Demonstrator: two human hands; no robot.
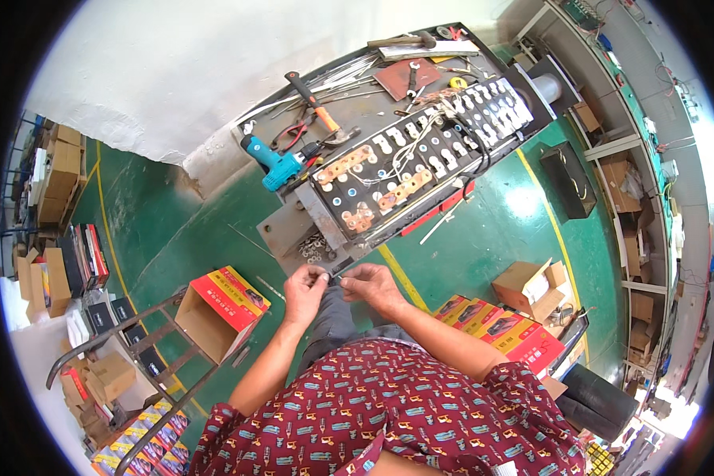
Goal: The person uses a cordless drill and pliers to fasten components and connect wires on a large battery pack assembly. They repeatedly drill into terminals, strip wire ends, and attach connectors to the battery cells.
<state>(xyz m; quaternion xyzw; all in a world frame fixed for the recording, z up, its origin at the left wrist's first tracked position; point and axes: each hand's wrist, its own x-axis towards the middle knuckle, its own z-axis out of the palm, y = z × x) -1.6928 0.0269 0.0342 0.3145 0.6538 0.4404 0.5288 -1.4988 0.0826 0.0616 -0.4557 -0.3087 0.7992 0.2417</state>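
Observation:
My left hand (303, 293) and my right hand (374, 289) are held close together in front of my body, fingertips pinched. Between them is something small and dark, too small to name. Just beyond my fingers, loose washers and small hardware (316, 247) lie on a grey metal plate (284, 232). Behind that sits a long battery pack (404, 159) with rows of terminals. Copper busbars (404, 189) bridge some of its near-end terminals, and pale wires run over the farther part. A blue power drill (274, 164) lies to the left of the pack.
On the bench are an orange-handled hammer (319, 107), red pliers (295, 135), a wrench (412, 79) and another hammer (404, 40). An open carton (222, 313) stands left, on a hand truck (127, 333). Cartons (492, 329) sit at right, shelves (635, 159) beyond.

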